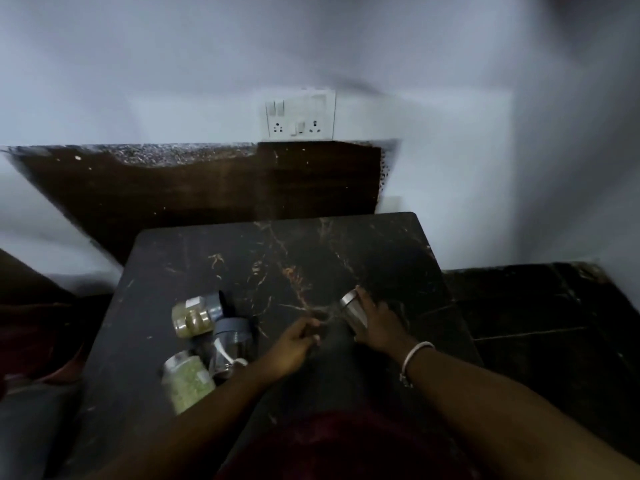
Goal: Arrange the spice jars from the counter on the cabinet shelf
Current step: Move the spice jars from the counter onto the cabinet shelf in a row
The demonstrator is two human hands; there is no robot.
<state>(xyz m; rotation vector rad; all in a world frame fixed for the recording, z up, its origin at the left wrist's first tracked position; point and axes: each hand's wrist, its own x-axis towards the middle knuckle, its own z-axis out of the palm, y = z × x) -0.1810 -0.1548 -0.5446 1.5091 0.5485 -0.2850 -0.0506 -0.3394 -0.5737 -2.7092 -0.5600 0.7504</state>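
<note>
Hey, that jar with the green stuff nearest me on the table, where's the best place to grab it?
Probably round the body of the green jar, below its lid, coming from its open left side. The grey-lidded jar crowds its right, and the straight sides suit a wrap-around hold.

No readable text; pale label on spice jar [192, 315] too blurred to read.

Dark marbled table [311, 251]. Right grip [377, 327] holds a tilted steel-lidded jar [353, 311], with a bangle [415, 355] on the wrist. Left grip [294, 348] is just beside it, fingers loosely curled; too blurry to tell if it holds anything. Three jars clustered at left: olive-powder jar [192, 318], grey-lidded jar [230, 344], green-filled jar [187, 379]. Switchboard [300, 116] on the wall.
</note>
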